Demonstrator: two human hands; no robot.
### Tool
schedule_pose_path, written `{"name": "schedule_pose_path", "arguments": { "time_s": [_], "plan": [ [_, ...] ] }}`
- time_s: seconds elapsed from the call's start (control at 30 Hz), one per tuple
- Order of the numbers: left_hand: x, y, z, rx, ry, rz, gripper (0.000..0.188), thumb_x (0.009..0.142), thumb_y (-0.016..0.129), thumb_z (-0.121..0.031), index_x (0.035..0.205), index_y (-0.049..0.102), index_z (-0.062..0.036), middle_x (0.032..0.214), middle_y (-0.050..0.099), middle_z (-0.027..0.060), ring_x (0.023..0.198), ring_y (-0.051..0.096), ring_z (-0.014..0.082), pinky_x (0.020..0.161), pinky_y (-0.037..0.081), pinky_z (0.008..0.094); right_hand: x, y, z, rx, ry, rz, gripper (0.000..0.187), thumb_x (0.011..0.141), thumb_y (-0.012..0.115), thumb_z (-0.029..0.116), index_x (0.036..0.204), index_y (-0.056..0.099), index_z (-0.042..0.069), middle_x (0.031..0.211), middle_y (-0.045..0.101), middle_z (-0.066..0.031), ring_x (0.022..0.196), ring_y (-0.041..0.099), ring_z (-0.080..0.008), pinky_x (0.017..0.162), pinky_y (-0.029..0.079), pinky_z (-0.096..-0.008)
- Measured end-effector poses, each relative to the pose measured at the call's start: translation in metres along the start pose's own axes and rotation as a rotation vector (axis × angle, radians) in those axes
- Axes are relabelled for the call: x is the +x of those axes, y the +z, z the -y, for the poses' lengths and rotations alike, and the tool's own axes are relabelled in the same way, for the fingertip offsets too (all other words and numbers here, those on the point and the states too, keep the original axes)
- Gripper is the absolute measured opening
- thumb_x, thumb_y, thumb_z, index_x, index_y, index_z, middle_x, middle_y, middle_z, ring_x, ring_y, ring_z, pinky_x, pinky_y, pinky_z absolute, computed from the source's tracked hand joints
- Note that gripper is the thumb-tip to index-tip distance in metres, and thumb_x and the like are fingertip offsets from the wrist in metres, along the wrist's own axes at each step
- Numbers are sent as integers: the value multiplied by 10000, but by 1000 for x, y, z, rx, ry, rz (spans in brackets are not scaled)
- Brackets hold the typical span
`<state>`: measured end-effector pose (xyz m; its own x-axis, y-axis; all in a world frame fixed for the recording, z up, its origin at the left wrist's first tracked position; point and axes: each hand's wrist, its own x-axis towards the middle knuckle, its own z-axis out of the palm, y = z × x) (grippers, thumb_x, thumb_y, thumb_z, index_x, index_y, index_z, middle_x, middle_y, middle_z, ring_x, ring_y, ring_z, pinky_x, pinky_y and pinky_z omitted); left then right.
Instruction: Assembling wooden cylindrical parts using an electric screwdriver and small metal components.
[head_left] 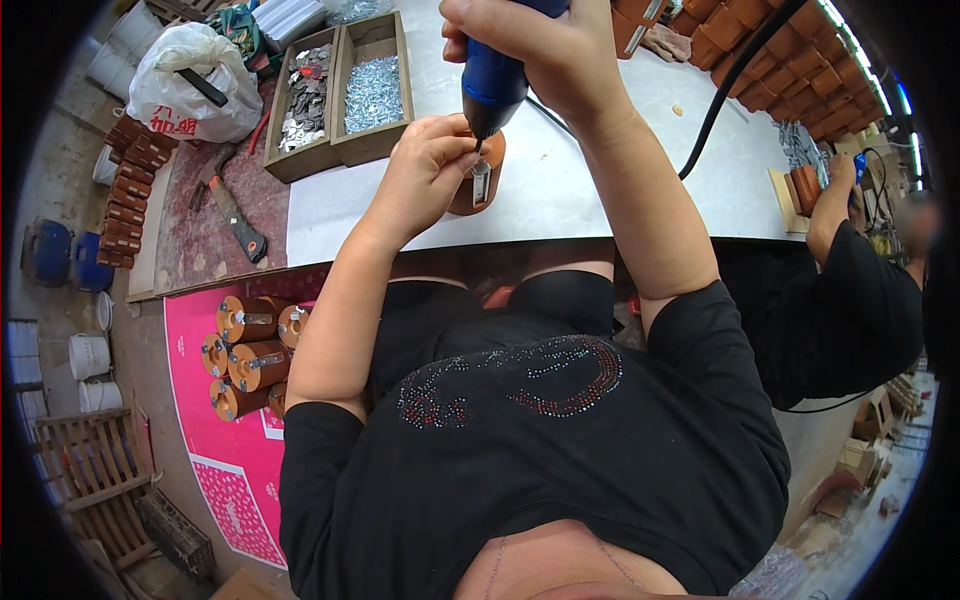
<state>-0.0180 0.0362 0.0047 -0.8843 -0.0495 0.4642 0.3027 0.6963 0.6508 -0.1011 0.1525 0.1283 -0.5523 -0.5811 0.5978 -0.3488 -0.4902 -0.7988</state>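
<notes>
My right hand [545, 45] is wrapped round a blue power screwdriver [493, 88] that points down. Its dark bit ends beside the fingertips of my left hand [430, 170]. Those fingers are pinched together at the bit; whatever they hold is too small to make out. Directly beneath stands a round terracotta-coloured pot [492, 160] on the white tabletop [340, 215], near the front edge. A slotted metal bracket [481, 182] lies against the pot, just below the bit. My left hand hides part of the pot.
A wooden box [408, 85] holds screws [373, 95] and flat metal pieces [307, 95]. A hammer [238, 220] and a white plastic bag [190, 85] lie left. Bracketed pots [258, 365] sit lower left. Stacked pots [790, 60] and a co-worker [840, 290] are right. A black cable [730, 85] hangs nearby.
</notes>
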Motion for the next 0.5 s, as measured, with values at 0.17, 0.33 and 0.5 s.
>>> {"name": "schedule_pose_path", "arguments": {
  "time_s": [0.17, 0.33, 0.5],
  "plan": [
    [-3, 4, -1, -66, -46, -9, 138, 774, 564, -73, 873, 636, -10, 956, 547, 54, 990, 457, 223, 863, 356, 309, -1, 1, -4, 31, 33, 1, 377, 661, 690, 130, 952, 487, 1, 730, 551, -45, 609, 549, -110, 555, 453, -236],
    [-2, 7, -2, -124, -63, 11, 133, 766, 570, -67, 866, 632, -5, 1093, 550, 39, 1061, 426, 244, 917, 326, 337, -2, -2, -9, -146, 2, 10, 397, 657, 685, 154, 978, 504, 6, 773, 543, -32, 682, 519, -97, 617, 433, -236],
    [-3, 8, 2, -137, -66, -3, 135, 769, 556, -54, 866, 642, -16, 1113, 543, 35, 1091, 398, 249, 931, 302, 347, -3, 3, -9, -42, -6, 15, 400, 658, 683, 153, 987, 504, 13, 818, 545, -28, 715, 514, -94, 648, 433, -240]
  ]
}}
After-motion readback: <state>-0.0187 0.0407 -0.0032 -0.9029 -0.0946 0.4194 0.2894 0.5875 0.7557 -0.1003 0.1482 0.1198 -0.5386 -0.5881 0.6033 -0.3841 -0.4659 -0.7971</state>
